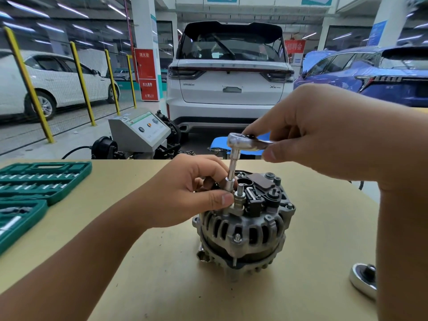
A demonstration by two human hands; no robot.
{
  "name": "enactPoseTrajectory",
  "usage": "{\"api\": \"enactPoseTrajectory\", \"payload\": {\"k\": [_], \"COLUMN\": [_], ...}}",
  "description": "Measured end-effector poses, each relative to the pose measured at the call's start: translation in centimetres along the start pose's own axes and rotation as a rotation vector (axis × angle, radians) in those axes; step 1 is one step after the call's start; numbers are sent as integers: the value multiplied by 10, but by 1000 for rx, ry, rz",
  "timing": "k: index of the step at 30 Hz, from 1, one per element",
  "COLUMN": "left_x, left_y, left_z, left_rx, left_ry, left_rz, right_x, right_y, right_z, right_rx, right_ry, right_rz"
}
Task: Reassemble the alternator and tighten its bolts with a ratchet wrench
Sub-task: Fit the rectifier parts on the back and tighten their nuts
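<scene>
A silver alternator [243,223] stands on a tan table [143,274], its black rear cover facing up. All places here are given relative to the alternator.

Directly above it, the right hand [319,133] grasps the handle of a ratchet wrench [240,141], thumb and fingers curled around the metal just behind the round head. From that head an extension bar [231,171] with a socket runs straight down onto the top of the alternator, at its left side.

The left hand [185,193] comes in from the left and pinches the lower end of the extension bar between thumb and curled fingers, right where it meets the alternator.

Far to the left, at the table's edge, lies an open green tool case [39,181]. Its molded slots hold rows of silver sockets and bits.

To the lower right, near the table's edge, lies a second shiny ratchet head [363,281], partly hidden by the right forearm.

Beyond the table, behind the alternator, a white car [229,89] is parked tail-on.
</scene>
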State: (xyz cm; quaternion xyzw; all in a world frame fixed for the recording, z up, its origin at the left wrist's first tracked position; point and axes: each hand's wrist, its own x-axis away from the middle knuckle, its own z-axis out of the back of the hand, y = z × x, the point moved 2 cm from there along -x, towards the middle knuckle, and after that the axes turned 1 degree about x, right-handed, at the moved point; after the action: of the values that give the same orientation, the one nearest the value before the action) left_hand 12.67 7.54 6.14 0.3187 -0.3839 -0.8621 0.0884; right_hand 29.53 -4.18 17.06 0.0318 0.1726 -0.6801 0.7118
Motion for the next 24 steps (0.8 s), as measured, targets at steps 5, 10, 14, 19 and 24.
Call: {"api": "enactPoseTrajectory", "payload": {"k": [5, 10, 14, 19, 24], "left_x": [-1, 0, 0, 1, -2], "left_y": [0, 2, 5, 4, 3], "left_z": [0, -2, -2, 0, -4], "left_rx": [19, -8, -25, 15, 58], "left_ry": [12, 16, 5, 25, 161], "left_rz": [20, 1, -9, -27, -75], "right_x": [-3, -3, -1, 0, 5], "right_y": [1, -1, -2, -5, -6], "right_z": [-2, -2, -1, -1, 3], "right_rx": [15, -4, -13, 15, -1], "right_ry": [28, 78, 78, 58, 12], "right_rz": [10, 18, 17, 19, 43]}}
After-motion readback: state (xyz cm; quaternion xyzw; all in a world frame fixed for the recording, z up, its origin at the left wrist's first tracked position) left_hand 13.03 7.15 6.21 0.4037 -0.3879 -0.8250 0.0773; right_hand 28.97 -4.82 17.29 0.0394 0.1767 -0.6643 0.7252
